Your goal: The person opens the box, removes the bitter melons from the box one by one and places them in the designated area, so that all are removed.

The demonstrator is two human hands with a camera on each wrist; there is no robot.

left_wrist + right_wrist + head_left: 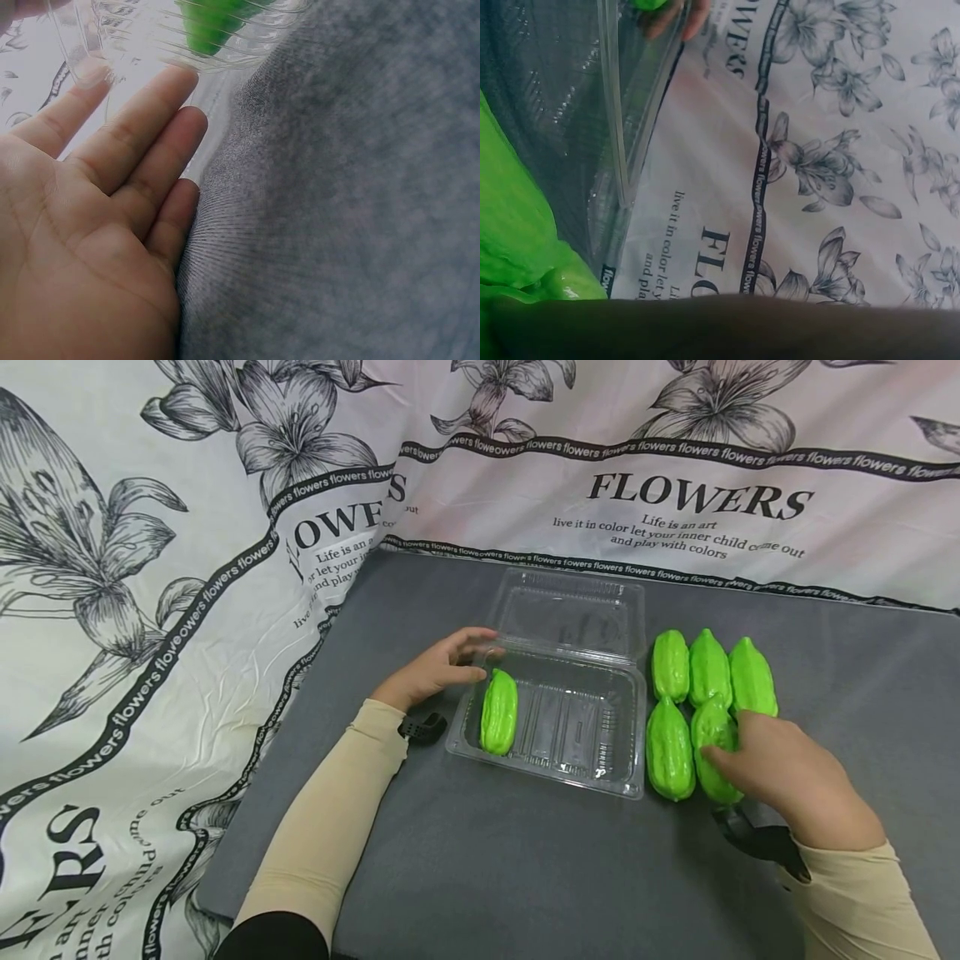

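A clear plastic clamshell box (pixel 555 768) lies with its lid folded back behind it. One green, ridged star fruit (pixel 498 714) lies in its left end. My left hand (pixel 438 668) is at the box's left rim; in the left wrist view its fingers (pixel 142 127) are straight and touch the plastic. To the right of the box, more green star fruits stand close together in two rows. My right hand (pixel 798 772) grips the lower middle star fruit (pixel 716 727), with the thumb across it; the other fingers are hidden. In the right wrist view, green star fruit (pixel 514 217) fills the left side.
The clear lid (pixel 570 614) reaches back near the wall cloth (pixel 495 518), which is printed with flowers and text. A star fruit (pixel 670 756) sits close to the box's right rim. Grey cloth (pixel 525 868) covers the table. A black strap (pixel 423 727) circles the left wrist.
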